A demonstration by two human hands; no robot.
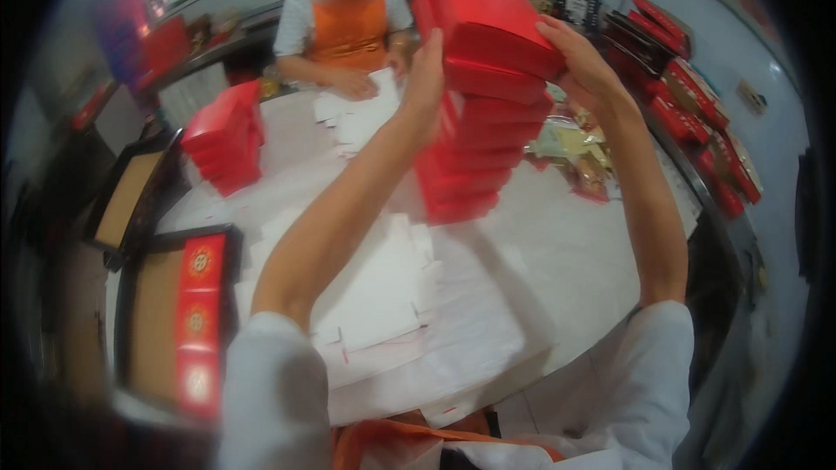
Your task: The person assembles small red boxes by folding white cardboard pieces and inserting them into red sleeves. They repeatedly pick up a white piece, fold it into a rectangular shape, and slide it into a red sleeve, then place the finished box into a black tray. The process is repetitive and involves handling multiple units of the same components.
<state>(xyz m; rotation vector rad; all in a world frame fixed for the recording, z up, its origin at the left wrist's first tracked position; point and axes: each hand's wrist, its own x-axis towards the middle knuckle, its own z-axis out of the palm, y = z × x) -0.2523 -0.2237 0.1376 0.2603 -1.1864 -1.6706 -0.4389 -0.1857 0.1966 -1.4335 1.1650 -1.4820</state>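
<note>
Pale sleeves (274,392) lie nearest. Red stack (475,135) stands, apparently, on the table (575,252), ahead of the wearer. Left hand (424,83) and right hand (585,65) clasp its upper boxes (498,22) from opposite sides. Judged light, thin card: smooth, easily dented, prone to topple. Recommended hold: flat palms, lower side walls.

Head-height fisheye view, forward and downward
</note>
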